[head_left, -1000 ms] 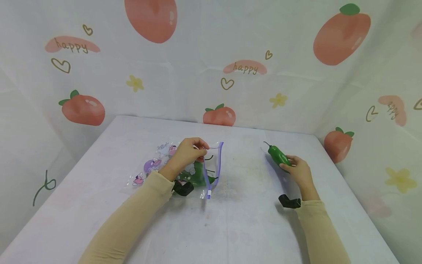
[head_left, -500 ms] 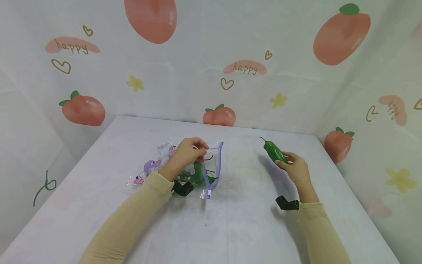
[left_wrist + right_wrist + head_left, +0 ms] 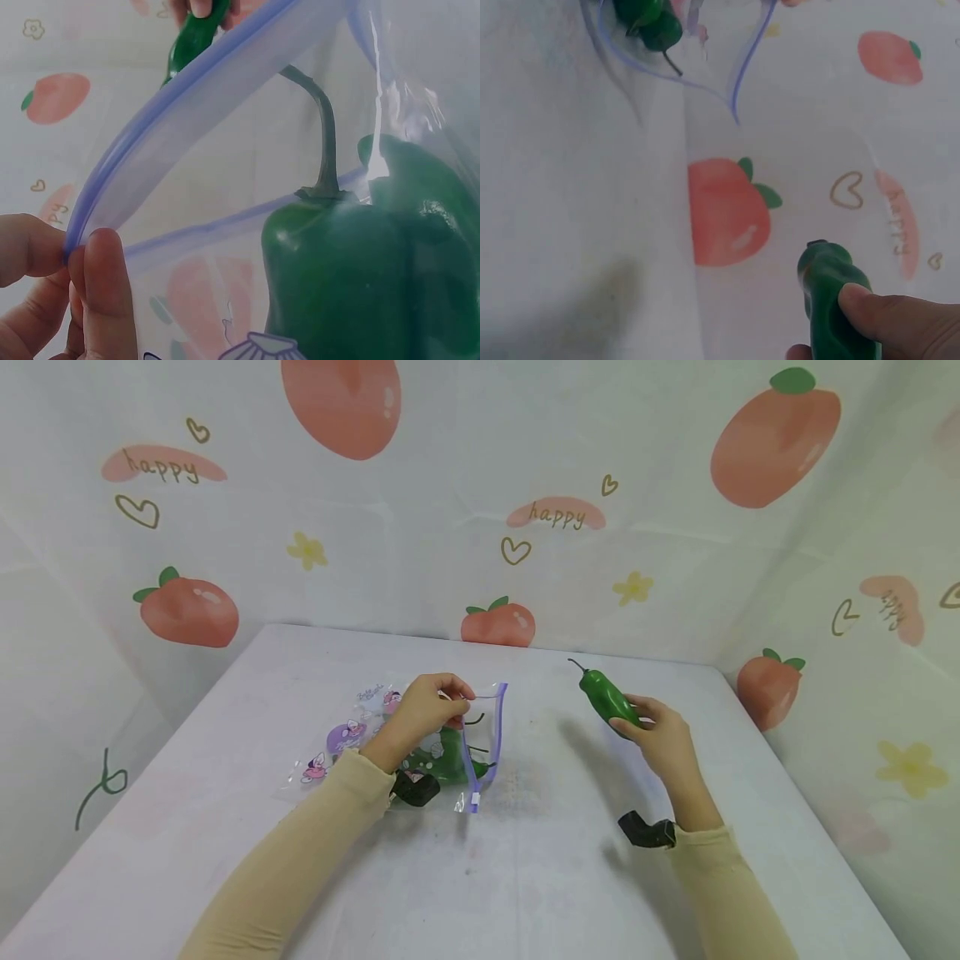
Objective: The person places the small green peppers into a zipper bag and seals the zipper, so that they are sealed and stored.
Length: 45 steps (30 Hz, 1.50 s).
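Observation:
A clear zip bag (image 3: 498, 718) with purple edging and cartoon prints lies at the centre-left of the table, its mouth spread toward the right. Inside it are several green peppers (image 3: 337, 277), their stems pointing at the opening. My left hand (image 3: 427, 710) pinches the bag's rim between thumb and fingers, plain in the left wrist view. My right hand (image 3: 660, 735) grips another green pepper (image 3: 609, 696) by its lower end, stem up and to the left. That pepper is raised over the table, right of the bag, its shadow below.
The white table (image 3: 555, 885) meets a fabric backdrop (image 3: 420, 577) printed with peaches, hearts and flowers. A small slider (image 3: 475, 798) sits at the bag's near corner. Black wrist mounts (image 3: 647, 831) stick out from both cuffs.
My right hand has lifted the pepper and carried it left, toward the bag. My left hand and the bag have stayed in place.

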### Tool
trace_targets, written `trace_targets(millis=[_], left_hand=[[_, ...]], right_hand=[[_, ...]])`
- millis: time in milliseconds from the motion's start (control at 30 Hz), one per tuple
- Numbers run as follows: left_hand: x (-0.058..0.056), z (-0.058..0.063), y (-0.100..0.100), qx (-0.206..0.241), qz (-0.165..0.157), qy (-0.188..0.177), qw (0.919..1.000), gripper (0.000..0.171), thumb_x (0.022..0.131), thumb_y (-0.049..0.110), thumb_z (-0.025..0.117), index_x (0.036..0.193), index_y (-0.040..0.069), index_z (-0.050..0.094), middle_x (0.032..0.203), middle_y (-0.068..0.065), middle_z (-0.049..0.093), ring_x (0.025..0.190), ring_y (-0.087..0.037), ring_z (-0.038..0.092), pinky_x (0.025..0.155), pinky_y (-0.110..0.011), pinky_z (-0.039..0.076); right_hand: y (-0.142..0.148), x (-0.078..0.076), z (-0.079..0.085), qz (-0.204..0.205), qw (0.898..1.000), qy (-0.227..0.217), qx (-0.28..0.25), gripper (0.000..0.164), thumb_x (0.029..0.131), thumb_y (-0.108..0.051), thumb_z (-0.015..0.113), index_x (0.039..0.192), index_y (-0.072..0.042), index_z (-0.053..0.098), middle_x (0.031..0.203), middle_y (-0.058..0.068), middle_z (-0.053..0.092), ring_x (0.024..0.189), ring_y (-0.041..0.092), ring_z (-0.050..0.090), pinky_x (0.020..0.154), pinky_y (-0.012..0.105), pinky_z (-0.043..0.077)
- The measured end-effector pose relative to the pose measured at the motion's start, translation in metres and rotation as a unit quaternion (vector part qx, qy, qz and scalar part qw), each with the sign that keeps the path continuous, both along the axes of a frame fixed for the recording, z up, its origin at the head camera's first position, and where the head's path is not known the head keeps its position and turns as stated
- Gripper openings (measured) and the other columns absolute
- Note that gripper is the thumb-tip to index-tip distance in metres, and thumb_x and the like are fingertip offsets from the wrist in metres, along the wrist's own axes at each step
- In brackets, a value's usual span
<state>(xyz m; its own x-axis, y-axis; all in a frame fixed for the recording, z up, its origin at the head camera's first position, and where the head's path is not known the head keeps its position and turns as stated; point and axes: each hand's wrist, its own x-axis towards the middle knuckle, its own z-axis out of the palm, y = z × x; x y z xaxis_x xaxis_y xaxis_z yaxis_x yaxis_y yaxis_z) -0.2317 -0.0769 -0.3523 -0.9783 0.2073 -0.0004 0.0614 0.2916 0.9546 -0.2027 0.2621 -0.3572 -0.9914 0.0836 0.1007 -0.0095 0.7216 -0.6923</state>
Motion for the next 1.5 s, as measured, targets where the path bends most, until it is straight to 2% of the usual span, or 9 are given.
trace_targets(millis=[267, 600, 933, 1300, 1500], left_hand=[[0.000, 0.000, -0.001, -0.003, 0.002, -0.001, 1.0000, 0.013, 0.087, 0.004, 0.061, 0.098, 0.002, 0.067, 0.080, -0.008, 0.055, 0.064, -0.017, 0.061, 0.066, -0.030, 0.060], [0.002, 0.001, -0.002, -0.002, 0.002, 0.003, 1.0000, 0.013, 0.087, 0.004, 0.062, 0.099, 0.001, 0.067, 0.080, -0.008, 0.055, 0.063, -0.017, 0.061, 0.067, -0.030, 0.060], [0.001, 0.000, -0.002, 0.001, 0.000, 0.001, 1.0000, 0.013, 0.087, 0.004, 0.061, 0.098, 0.002, 0.066, 0.081, -0.008, 0.055, 0.064, -0.017, 0.062, 0.067, -0.030, 0.060], [0.001, 0.001, -0.001, -0.005, 0.001, -0.005, 1.0000, 0.012, 0.087, 0.005, 0.061, 0.098, 0.003, 0.067, 0.083, -0.009, 0.055, 0.065, -0.018, 0.062, 0.067, -0.030, 0.060], [0.001, 0.001, -0.001, -0.003, 0.000, -0.004, 1.0000, 0.012, 0.088, 0.005, 0.061, 0.098, 0.002, 0.066, 0.083, -0.009, 0.055, 0.066, -0.018, 0.062, 0.067, -0.030, 0.060]], right_hand=[[-0.015, 0.012, 0.014, 0.025, 0.999, 0.023, 0.003, 0.058, 0.090, -0.029, 0.068, 0.139, -0.005, 0.050, 0.128, 0.024, 0.059, 0.112, 0.041, 0.061, 0.083, 0.047, 0.052], [-0.030, 0.022, 0.022, 0.041, 0.999, 0.012, 0.008, 0.057, 0.090, -0.025, 0.069, 0.139, -0.005, 0.049, 0.129, 0.023, 0.059, 0.111, 0.040, 0.062, 0.082, 0.047, 0.054], [-0.036, 0.029, 0.014, 0.065, 0.998, 0.022, -0.004, 0.055, 0.088, -0.021, 0.070, 0.137, -0.004, 0.051, 0.124, 0.021, 0.062, 0.105, 0.036, 0.066, 0.077, 0.039, 0.054], [-0.050, 0.036, -0.001, 0.109, 0.993, 0.009, -0.033, 0.051, 0.086, -0.015, 0.072, 0.133, -0.005, 0.055, 0.118, 0.021, 0.064, 0.100, 0.034, 0.068, 0.078, 0.040, 0.057], [-0.060, 0.039, -0.008, 0.129, 0.991, -0.002, -0.032, 0.050, 0.085, -0.017, 0.073, 0.132, -0.008, 0.057, 0.116, 0.015, 0.066, 0.100, 0.031, 0.069, 0.077, 0.038, 0.057]])
